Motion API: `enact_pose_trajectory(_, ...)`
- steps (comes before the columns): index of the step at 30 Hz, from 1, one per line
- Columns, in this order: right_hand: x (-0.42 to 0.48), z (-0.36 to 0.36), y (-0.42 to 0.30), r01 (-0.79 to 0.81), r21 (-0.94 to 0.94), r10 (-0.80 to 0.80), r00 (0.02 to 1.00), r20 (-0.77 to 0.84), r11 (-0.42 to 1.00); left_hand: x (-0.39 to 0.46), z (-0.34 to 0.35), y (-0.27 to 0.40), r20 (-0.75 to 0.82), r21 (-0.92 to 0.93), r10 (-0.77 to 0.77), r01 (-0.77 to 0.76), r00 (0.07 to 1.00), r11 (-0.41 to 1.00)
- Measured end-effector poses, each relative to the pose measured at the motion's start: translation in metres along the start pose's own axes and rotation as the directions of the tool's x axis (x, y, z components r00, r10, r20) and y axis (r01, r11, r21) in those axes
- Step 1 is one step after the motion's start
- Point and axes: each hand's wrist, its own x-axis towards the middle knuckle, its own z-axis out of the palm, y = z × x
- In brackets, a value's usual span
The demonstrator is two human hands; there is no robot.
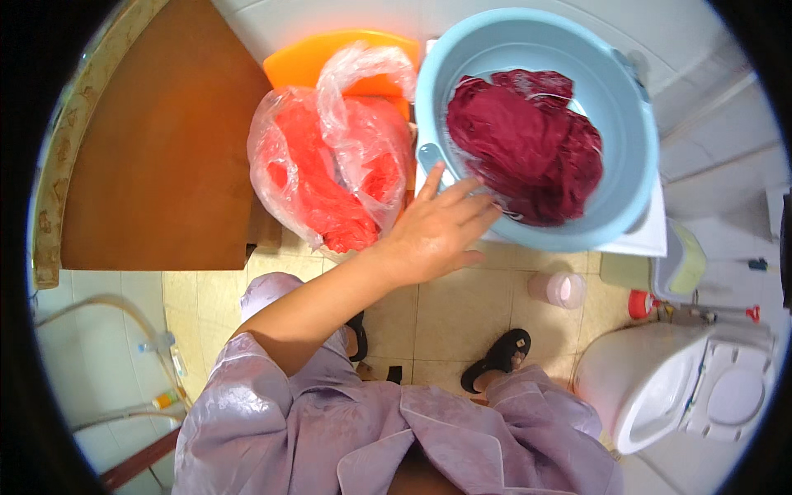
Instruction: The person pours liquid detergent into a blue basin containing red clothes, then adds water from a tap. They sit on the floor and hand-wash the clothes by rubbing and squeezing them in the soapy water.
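My left hand [442,232] is held palm down at the near left rim of a light blue plastic basin [628,204]. Its fingers are spread and nothing is in them; whether they touch the rim is hard to tell. Inside the basin, bunched dark red wet cloth [526,142] with thin white trim lies in shallow water. Left of the basin bulges a clear plastic bag [266,204] with red plastic [315,204] inside. My right hand is out of view.
The basin rests on a white stand [653,232]. An orange panel [297,65] rises behind the bag, beside a brown wooden cabinet [161,154]. A translucent cup [566,291] stands on the tiled floor [464,315]. At the right is a white toilet [649,383].
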Motion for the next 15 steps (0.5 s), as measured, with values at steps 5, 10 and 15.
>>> enact_pose_trajectory(5, 0.039, 0.014, 0.009, 0.086, 0.009, -0.087, 0.990, 0.107, 0.996, 0.014, 0.015, -0.020, -0.057, 0.111, -0.003, 0.009, 0.998, 0.994)
enact_pose_trajectory(10, 0.033, 0.006, 0.016, 0.160, -0.007, -0.156, 0.967, 0.202, 0.987, 0.010, 0.014, -0.019, -0.070, 0.137, -0.017, 0.026, 0.997, 0.990)
enact_pose_trajectory(15, 0.020, -0.005, 0.002, 0.212, -0.012, -0.202, 0.946, 0.253, 0.977, 0.016, 0.013, -0.014, -0.061, 0.136, 0.001, 0.007, 0.998, 0.991)
